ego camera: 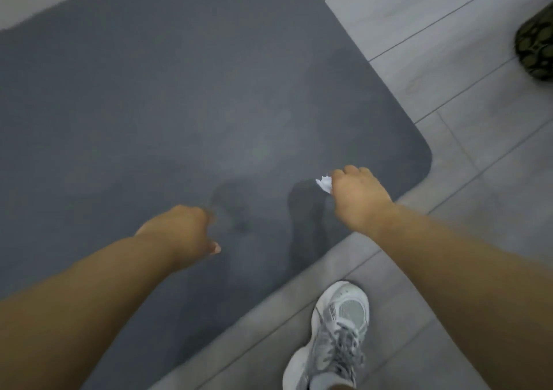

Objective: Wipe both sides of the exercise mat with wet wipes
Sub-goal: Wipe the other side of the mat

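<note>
A dark grey exercise mat [167, 99] lies flat on the floor and fills most of the view; its rounded corner is at the right. My right hand [356, 198] hovers over the mat near that corner, fingers curled round a crumpled white wet wipe [324, 183] that sticks out to the left. My left hand [182, 234] hangs above the mat's near part, fingers curled under, thumb pointing right; nothing shows in it. Both hands cast shadows on the mat.
Grey floor tiles [449, 60] surround the mat on the right and front. My foot in a white and grey sneaker [335, 335] stands on the tiles just off the mat's front edge. A dark green patterned object [535, 48] sits at the right edge.
</note>
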The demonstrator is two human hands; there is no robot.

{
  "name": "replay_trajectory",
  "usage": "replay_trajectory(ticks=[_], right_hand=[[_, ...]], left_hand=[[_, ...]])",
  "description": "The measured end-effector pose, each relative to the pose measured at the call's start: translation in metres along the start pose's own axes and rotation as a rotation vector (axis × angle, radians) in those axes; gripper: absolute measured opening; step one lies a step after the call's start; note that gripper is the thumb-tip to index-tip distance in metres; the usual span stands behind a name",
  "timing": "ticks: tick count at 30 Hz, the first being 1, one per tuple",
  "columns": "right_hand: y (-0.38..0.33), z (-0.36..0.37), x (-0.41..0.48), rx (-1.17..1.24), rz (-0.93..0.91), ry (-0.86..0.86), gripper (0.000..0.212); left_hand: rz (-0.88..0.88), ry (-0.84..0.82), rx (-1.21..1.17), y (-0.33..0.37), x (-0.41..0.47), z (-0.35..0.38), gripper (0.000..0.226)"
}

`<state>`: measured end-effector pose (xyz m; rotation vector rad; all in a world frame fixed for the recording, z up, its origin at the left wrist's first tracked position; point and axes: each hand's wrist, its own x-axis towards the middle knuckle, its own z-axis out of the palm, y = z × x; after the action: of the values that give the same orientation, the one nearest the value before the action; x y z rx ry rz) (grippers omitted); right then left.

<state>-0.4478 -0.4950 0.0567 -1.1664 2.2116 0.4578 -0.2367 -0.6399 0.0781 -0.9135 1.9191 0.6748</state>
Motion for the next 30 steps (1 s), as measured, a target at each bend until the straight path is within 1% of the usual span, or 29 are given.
replay_trajectory(ticks=[3,6,11,15,17,18,21,24,25,30], right_hand=[[-0.002,-0.052,-0.047,0.000,-0.025,-0.027,0.037],[0.006,-0.113,-0.089,0.093,-0.034,-0.070,0.041],[0.023,-0.217,-0.150,0.150,-0.068,-0.077,0.033],[0.019,-0.284,-0.197,0.152,-0.137,-0.042,0.024],[0.014,-0.306,-0.219,0.151,-0.150,-0.044,0.014],[0.010,-0.314,-0.231,0.151,-0.146,-0.049,0.013],[0.001,-0.333,-0.263,0.168,-0.106,-0.068,0.019],[-0.004,-0.347,-0.301,0.173,-0.101,-0.059,0.034],[-0.005,-0.350,-0.313,0.176,-0.117,-0.065,0.036],[0.002,-0.383,-0.354,0.183,-0.150,-0.079,0.031]], left_hand=[[-0.020,-0.013,-0.026,0.003,-0.061,-0.023,0.061],[-0.037,-0.011,-0.084,0.012,-0.127,-0.055,0.064],[-0.095,0.027,-0.285,0.028,-0.251,-0.110,0.060],[-0.103,0.013,-0.383,0.039,-0.339,-0.132,0.060],[-0.095,0.035,-0.428,0.043,-0.373,-0.143,0.057],[-0.095,0.047,-0.443,0.043,-0.387,-0.148,0.057],[-0.092,0.058,-0.452,0.035,-0.422,-0.156,0.057],[-0.092,0.063,-0.456,0.028,-0.450,-0.163,0.060],[-0.093,0.060,-0.453,0.026,-0.460,-0.165,0.061],[-0.081,0.097,-0.437,0.027,-0.497,-0.186,0.062]])
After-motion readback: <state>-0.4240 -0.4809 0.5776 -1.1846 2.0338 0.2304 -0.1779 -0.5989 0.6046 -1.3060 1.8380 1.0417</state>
